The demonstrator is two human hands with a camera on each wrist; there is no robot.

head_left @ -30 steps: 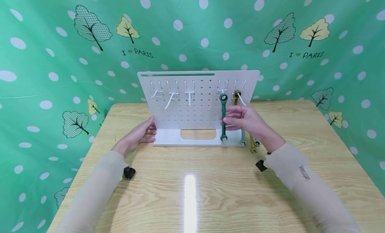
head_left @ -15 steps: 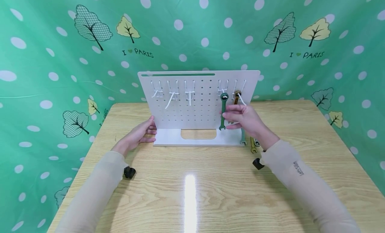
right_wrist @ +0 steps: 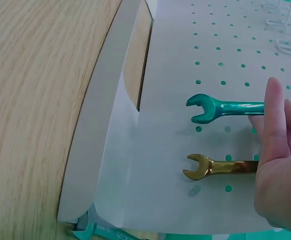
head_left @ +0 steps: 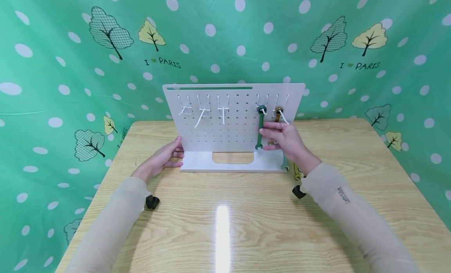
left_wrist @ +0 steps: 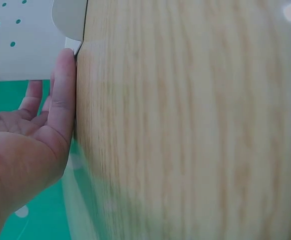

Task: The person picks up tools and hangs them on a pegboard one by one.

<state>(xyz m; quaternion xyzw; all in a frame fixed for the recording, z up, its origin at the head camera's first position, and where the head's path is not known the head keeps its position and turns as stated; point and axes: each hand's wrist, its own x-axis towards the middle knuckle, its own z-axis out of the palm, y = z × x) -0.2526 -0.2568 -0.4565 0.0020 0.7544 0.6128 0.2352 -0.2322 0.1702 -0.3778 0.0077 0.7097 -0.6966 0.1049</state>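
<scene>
A green combination wrench [head_left: 260, 136] stands upright in front of the white pegboard [head_left: 239, 128], its ring end around a hook near the board's right side. My right hand [head_left: 287, 140] pinches its shank between thumb and fingers; in the right wrist view the open end of the green wrench [right_wrist: 205, 107] points away from the hand. Beside it, a gold combination wrench [right_wrist: 200, 166] hangs from the rightmost hook, partly hidden by my hand. At the board's left edge, my left hand [head_left: 160, 157] holds the side, with some fingers [left_wrist: 31, 97] reaching behind the panel.
Three white hooks [head_left: 222, 114] on the board's left half carry nothing. Right of the base, a teal wrench [head_left: 285, 163] and another gold wrench [head_left: 297, 172] lie on the wooden table [head_left: 197, 218], partly covered by the right hand and wrist. A green dotted cloth [head_left: 225, 38] hangs behind.
The green wrench has moved up and back toward the board, and its ring end now sits around the hook. My right hand moved with it; the left hand stayed at the board's edge.
</scene>
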